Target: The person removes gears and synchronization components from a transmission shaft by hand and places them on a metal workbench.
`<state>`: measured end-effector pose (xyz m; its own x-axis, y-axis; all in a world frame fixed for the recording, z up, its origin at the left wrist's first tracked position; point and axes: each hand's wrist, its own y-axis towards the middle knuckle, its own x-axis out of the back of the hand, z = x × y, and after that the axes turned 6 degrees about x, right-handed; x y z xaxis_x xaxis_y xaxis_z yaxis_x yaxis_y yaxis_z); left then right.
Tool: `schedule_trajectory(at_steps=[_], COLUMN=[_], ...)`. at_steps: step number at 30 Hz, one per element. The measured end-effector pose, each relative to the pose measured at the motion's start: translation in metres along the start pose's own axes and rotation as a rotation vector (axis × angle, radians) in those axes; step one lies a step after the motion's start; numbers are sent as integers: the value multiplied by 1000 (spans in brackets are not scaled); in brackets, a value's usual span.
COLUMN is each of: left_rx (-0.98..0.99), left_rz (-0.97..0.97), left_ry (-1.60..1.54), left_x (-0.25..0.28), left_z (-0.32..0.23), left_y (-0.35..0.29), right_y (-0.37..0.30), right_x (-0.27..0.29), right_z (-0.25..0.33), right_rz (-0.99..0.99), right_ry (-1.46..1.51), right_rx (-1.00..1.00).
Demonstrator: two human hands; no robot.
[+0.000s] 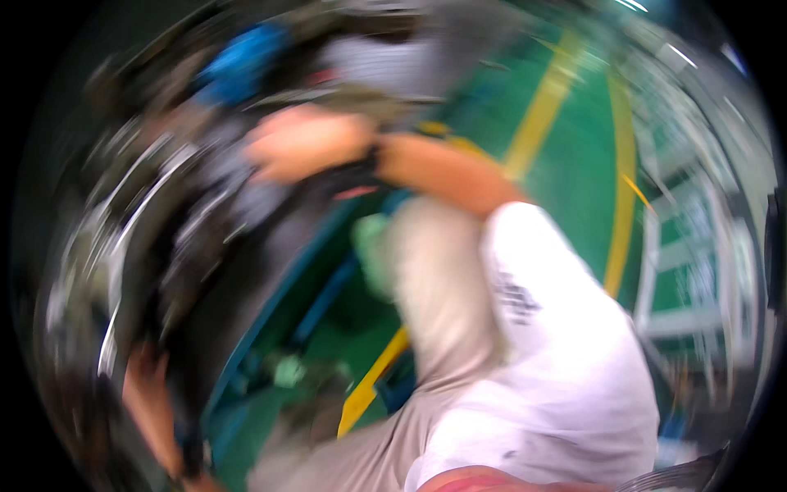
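Motion smears this moment. My right hand (pixel 307 143) reaches over a dark, cluttered work surface (pixel 270 246), a dark band around its wrist. Its fingers look bent, but whether they grip anything is lost in the blur. Lower down on the left, my left hand (pixel 147 377) is next to blurred metal parts (pixel 123 271) with shiny edges. Its fingers are too indistinct to read. Beyond my right hand lie a bright blue object (pixel 242 61), perhaps a bag or cloth, and a pale grey ribbed item (pixel 377 66).
A blue edge (pixel 270 307) borders the work surface, close to my legs. Green floor (pixel 475 107) with yellow lines (pixel 541 107) stretches to the right. White frames (pixel 684 262), like racks, stand at the far right. A light green item (pixel 373 254) is beside my knee.
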<state>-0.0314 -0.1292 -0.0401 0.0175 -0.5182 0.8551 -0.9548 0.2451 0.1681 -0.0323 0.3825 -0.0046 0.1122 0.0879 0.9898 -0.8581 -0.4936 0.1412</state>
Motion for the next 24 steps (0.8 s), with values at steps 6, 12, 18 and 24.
schedule_trajectory(at_steps=[6,12,18,24], left_rx=[-28,13,37,147], left_rz=[69,91,98,51], left_ry=[-11,-7,-21,-54], left_x=[-18,2,2,19], left_z=[-11,20,34,31], left_y=[11,13,17,-14], right_y=[-29,-31,-38,-18], right_x=[-18,-14,-16,-3], right_z=[-14,-8,-25,-7], right_rz=[-114,-84,-93,-161], right_ry=[-83,133,221,154], right_rx=[-17,-26,12,94])
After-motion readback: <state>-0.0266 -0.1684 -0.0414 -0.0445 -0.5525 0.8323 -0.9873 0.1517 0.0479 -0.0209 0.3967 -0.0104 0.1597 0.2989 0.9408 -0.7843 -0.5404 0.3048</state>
